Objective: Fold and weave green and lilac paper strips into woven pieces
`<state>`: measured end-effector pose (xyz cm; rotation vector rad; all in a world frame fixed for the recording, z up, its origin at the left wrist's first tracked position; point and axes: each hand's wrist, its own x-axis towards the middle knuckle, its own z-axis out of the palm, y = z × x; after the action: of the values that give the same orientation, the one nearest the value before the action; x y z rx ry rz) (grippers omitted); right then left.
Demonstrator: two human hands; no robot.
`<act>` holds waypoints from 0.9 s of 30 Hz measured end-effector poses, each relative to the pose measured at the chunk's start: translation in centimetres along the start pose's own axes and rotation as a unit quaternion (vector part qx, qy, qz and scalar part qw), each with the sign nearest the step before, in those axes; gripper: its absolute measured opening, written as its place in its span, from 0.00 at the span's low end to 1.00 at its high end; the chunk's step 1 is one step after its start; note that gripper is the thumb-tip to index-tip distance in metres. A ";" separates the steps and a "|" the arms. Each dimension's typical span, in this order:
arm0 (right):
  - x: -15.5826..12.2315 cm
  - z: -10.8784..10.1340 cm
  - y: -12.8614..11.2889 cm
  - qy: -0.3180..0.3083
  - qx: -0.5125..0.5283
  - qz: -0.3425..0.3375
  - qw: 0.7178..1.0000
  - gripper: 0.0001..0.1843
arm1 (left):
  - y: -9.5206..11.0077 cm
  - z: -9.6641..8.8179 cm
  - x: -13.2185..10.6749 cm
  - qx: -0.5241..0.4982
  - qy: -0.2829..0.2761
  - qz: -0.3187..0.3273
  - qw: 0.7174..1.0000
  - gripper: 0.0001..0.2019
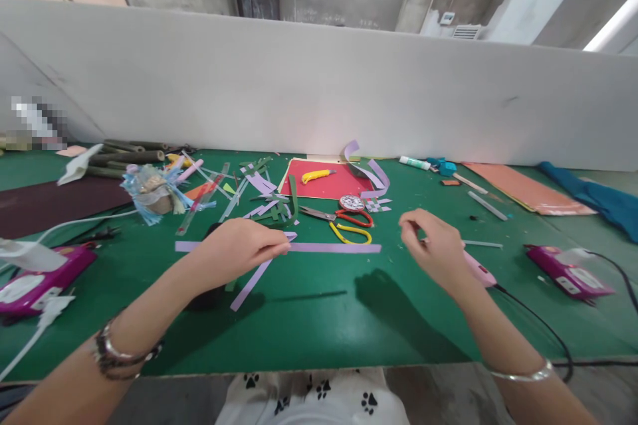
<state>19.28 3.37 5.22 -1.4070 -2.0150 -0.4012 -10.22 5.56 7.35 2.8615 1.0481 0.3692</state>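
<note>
My left hand [239, 249] hovers just above the green table [319, 332], thumb and fingers pinched on the upper end of a lilac paper strip [249, 285] that slants down to the left. A longer lilac strip [339, 248] lies flat across the mat between my hands. My right hand [433, 249] hangs a little above the table to the right of that strip, its fingers loosely curled and apart, with nothing visible in them. Beneath its wrist lies a pink corded tool [479, 271].
Beyond my hands lie red-handled scissors [356, 218], yellow-handled scissors [351, 232], a yellow utility knife [316, 176] on a red sheet [343, 184] and several green and lilac strips [259, 196]. Magenta devices sit at the left [40, 282] and right [568, 270]. A white partition [319, 93] closes the back.
</note>
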 end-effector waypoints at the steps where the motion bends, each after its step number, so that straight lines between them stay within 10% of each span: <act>1: 0.1 0.0 -1.1 0.015 0.023 -0.039 0.999 0.09 | 0.3 0.2 0.4 0.006 -0.004 0.010 1.000 0.19; 6: 0.3 0.3 -5.4 -0.088 0.023 -0.138 0.986 0.10 | 1.3 0.9 1.8 0.014 0.011 0.052 0.999 0.20; 14: 0.5 1.1 -6.2 -0.263 -0.002 -0.102 0.959 0.15 | 2.8 2.8 3.2 0.140 0.110 0.161 0.971 0.13; 27: 0.3 0.1 -5.4 -0.323 0.293 0.017 0.900 0.14 | 1.9 3.5 2.4 0.249 0.230 0.207 0.918 0.13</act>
<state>14.25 1.62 5.92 -1.2592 -2.3169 0.7428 -6.43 5.71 4.73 3.5729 0.6254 0.9722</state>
